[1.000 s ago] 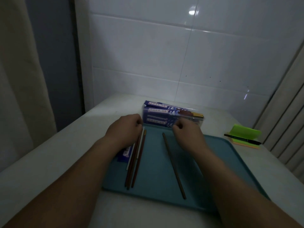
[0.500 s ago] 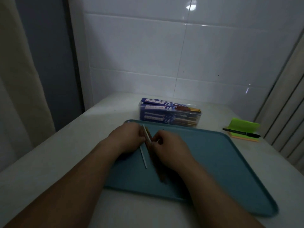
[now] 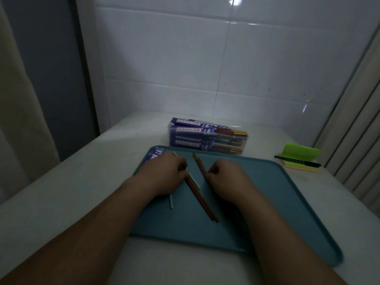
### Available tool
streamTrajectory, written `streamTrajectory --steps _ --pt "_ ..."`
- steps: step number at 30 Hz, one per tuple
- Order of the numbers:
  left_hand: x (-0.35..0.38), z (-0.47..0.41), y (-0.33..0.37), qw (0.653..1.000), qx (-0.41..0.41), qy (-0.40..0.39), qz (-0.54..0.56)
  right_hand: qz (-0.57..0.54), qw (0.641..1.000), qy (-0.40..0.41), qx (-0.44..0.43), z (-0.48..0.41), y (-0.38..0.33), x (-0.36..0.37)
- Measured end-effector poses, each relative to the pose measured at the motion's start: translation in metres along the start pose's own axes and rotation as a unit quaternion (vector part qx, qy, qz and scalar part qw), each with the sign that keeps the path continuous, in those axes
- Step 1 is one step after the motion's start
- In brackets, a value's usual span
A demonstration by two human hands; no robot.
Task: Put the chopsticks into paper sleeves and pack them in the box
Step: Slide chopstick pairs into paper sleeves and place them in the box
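Two chopstick pairs on our tray (image 3: pixel 277 202): L hand (image 3: pixel 164 175) fingers curl round the near pair (image 3: pixel 202 204), R hand (image 3: pixel 226 177) fingers pinch the far pair (image 3: pixel 199 164). Box (image 3: pixel 207 138) sits just past tray's far edge.

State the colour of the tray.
Teal, a muted blue-green; the tray shows in the head view, the only one.

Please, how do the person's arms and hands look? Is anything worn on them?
The left forearm and the right forearm are bare to the frame's lower edge; no sleeve shows. The left hand and the right hand wear no glove, and no ring, watch or bracelet is visible. Dim light could hide small marks.
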State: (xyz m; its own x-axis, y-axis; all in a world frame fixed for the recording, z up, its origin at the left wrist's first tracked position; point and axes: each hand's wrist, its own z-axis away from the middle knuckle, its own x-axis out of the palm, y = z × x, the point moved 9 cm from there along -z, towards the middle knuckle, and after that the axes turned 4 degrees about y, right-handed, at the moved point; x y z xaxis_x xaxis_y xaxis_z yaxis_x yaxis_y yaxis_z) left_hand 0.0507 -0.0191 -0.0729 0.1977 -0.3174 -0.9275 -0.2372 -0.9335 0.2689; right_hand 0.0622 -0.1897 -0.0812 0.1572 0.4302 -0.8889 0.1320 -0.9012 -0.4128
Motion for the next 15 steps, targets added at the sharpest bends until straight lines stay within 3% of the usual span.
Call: streamTrajectory --steps 9,15 --pt "-0.001 -0.001 -0.007 0.999 -0.018 -0.028 0.017 0.01 0.999 -0.044 -0.004 0.001 -0.001 -0.002" --pt "0.001 0.002 -0.013 0.997 -0.072 -0.038 -0.01 0.096 0.993 -0.075 0.001 0.006 -0.003 0.0"
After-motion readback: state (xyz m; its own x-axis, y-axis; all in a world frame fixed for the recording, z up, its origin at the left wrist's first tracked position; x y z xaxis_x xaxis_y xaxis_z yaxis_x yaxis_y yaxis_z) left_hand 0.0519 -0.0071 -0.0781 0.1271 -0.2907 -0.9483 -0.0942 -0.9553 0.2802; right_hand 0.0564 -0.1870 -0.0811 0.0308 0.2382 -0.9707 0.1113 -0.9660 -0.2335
